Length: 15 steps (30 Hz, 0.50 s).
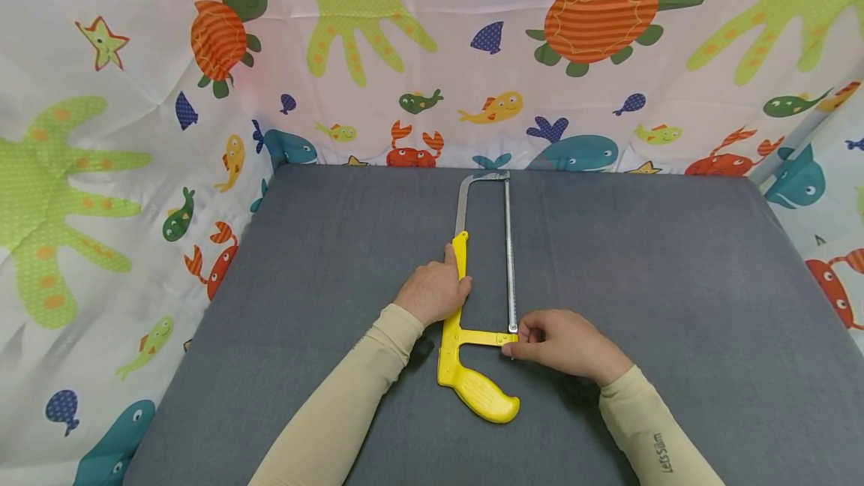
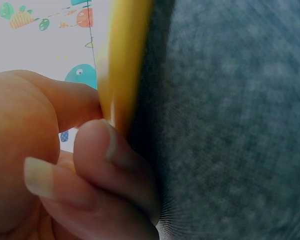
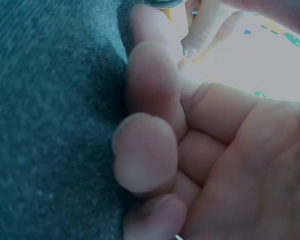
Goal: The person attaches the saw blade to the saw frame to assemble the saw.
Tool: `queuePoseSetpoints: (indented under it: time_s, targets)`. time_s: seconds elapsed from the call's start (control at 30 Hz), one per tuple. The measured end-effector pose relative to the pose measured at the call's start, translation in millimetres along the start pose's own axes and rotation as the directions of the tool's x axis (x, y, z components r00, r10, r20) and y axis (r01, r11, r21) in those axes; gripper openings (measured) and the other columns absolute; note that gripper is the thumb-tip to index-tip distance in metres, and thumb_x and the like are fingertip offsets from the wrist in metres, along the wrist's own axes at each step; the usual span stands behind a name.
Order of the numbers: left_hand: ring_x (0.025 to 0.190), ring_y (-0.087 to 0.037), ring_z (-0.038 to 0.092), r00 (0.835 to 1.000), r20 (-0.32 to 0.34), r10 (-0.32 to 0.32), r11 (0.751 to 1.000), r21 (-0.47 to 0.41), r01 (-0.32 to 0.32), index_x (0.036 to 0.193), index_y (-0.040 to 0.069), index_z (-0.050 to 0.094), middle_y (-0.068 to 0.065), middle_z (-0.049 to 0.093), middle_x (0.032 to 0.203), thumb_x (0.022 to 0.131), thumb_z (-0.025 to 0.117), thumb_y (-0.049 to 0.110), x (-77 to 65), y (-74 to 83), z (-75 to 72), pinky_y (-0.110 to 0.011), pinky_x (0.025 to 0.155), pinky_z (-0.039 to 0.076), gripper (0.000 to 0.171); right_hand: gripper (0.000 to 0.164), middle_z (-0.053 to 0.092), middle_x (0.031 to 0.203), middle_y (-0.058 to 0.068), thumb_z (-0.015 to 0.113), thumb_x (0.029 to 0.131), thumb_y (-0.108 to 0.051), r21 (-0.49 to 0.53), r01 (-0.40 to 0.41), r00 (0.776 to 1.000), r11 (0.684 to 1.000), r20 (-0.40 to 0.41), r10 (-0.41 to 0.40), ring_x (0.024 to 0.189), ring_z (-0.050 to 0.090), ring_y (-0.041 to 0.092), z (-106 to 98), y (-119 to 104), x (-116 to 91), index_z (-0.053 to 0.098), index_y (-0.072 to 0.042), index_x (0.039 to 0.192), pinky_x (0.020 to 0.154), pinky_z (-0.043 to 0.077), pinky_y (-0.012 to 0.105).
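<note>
A hacksaw (image 1: 482,394) with a yellow handle and a silver bow lies flat on the grey table in the head view. Its blade (image 1: 510,261) runs along the right side of the frame down to the yellow crossbar. My left hand (image 1: 433,291) grips the yellow side bar; in the left wrist view, thumb and curled fingers hold that bar (image 2: 121,60). At the crossbar's right end, my right hand (image 1: 567,343) pinches with thumb and index finger where the blade's lower end is fixed. The right wrist view shows its other fingers (image 3: 150,150) curled, with the pinched part mostly hidden.
The grey table (image 1: 641,261) extends on both sides of the hacksaw. Behind it and to the sides hangs a white curtain (image 1: 405,43) printed with sea animals, meeting the table's back edge close to the hacksaw's tip.
</note>
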State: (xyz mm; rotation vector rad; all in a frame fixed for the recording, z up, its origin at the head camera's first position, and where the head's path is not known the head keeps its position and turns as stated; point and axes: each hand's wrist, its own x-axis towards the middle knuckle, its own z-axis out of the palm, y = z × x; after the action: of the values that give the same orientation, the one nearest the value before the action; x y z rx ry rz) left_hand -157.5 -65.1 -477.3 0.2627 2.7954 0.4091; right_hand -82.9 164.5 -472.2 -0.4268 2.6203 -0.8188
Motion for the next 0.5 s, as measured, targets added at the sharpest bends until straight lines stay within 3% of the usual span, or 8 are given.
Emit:
queuePoseSetpoints:
  time_s: [0.5]
  targets:
    - [0.052, -0.018, 0.057, 1.0, -0.013, 0.026, 1.0, -0.002, -0.026, 0.16, -0.001, 0.018, -0.004, 0.062, 0.068, 0.104, 0.048, 0.043, 1.0, -0.7, -0.4, -0.03, 0.048, 0.044, 0.078, 0.026, 0.05, 0.061, -0.014, 0.077, 0.085, -0.043, 0.045, 0.067, 0.997, 0.997, 0.042, -0.069, 0.052, 0.043, 0.004, -2.9, 2.6, -1.7, 0.062, -0.028, 0.071, 0.051, 0.033, 0.023]
